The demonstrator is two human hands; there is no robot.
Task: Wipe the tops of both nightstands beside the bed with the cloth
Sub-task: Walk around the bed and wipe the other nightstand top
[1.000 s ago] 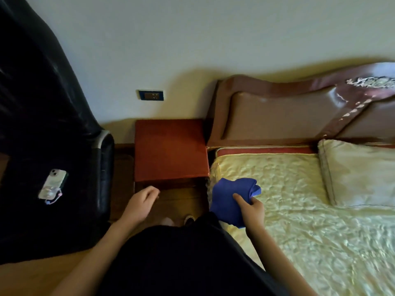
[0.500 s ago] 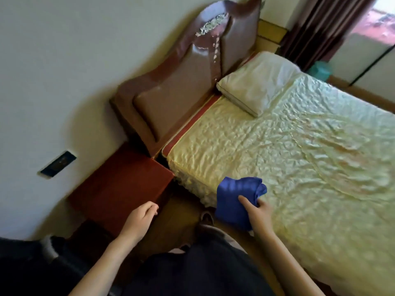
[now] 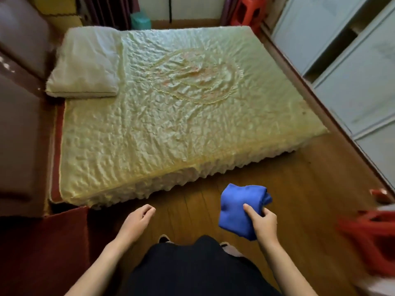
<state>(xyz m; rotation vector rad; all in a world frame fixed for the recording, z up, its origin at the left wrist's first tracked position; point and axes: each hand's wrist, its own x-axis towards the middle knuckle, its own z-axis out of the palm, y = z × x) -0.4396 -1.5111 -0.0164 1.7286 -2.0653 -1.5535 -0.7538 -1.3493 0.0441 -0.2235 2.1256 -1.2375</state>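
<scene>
A bunched blue cloth (image 3: 239,208) is gripped in the right hand (image 3: 264,224), thumb across it and fingers curled behind, above the brown wooden floor (image 3: 198,201). The left hand (image 3: 134,223) is held empty, fingers loosely curled, right of the dark red wooden nightstand (image 3: 42,242) at near left.

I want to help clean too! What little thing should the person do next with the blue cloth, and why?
Probably swing the cloth over to the left, onto the red nightstand top, unless that one is already wiped. The right hand grips the cloth bunched up above the floor, touching no nightstand, and the left hand holds nothing.
</scene>
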